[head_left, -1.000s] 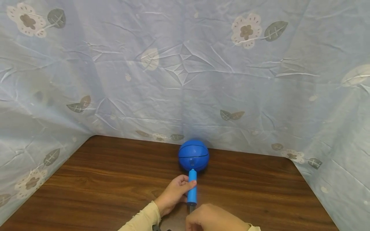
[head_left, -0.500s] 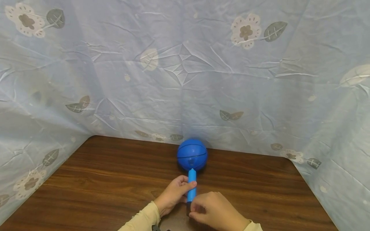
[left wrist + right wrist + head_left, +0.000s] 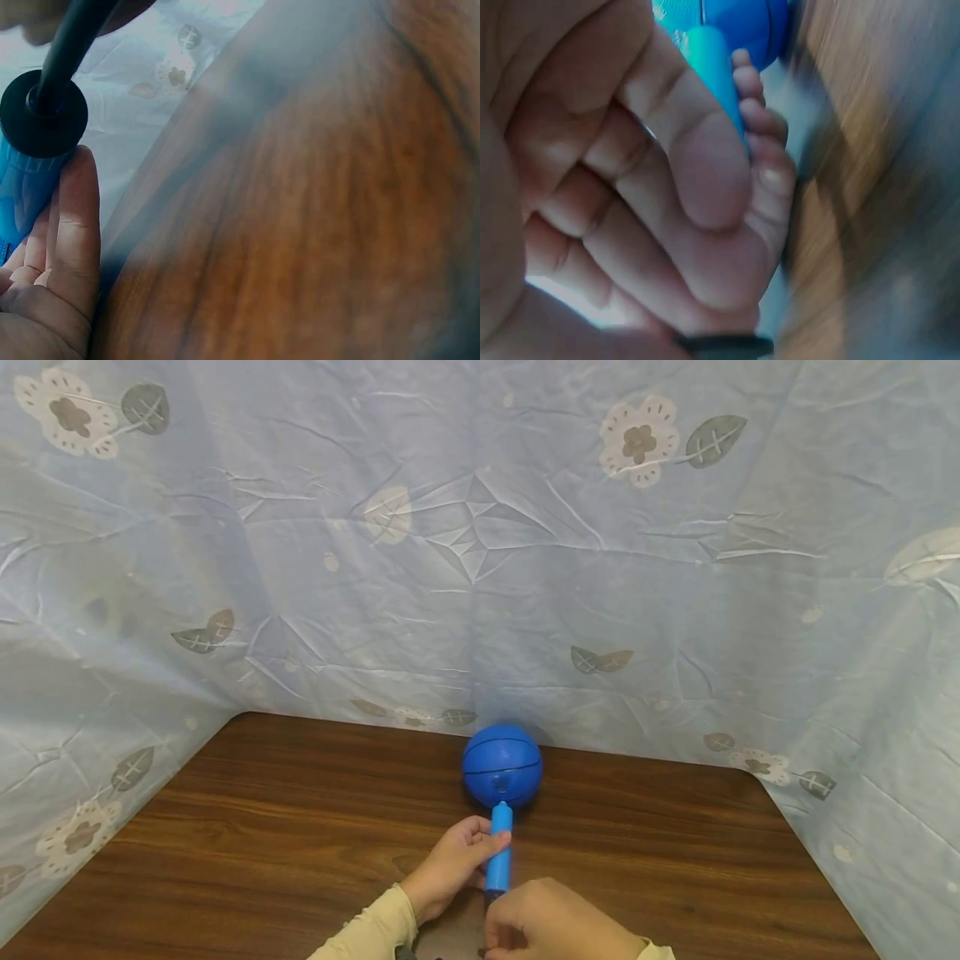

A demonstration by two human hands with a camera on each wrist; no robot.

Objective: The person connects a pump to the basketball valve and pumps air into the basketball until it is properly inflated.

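A blue ball with black seam lines [image 3: 502,767] sits on the table against the cloth. A slim light-blue hand pump [image 3: 499,852] points at the ball, its tip meeting the ball's near side. My left hand [image 3: 452,870] holds the pump barrel between thumb and fingers. In the left wrist view, a dark rod [image 3: 73,52] sticks out of the barrel's black end cap [image 3: 45,116]. Nearer the body, my right hand [image 3: 558,917] has its fingers curled round the pump's handle. Only a dark end of the handle [image 3: 724,346] shows in the right wrist view.
The brown wood-grain table [image 3: 300,810] lies under everything, with rounded far corners. A pale blue cloth with flowers and leaves [image 3: 420,568] hangs behind the table and along both sides.
My right hand first moved up to the barrel, pushing the handle in, then drew back toward me with the rod out again. The ball shifted very slightly; my left hand stayed in place.
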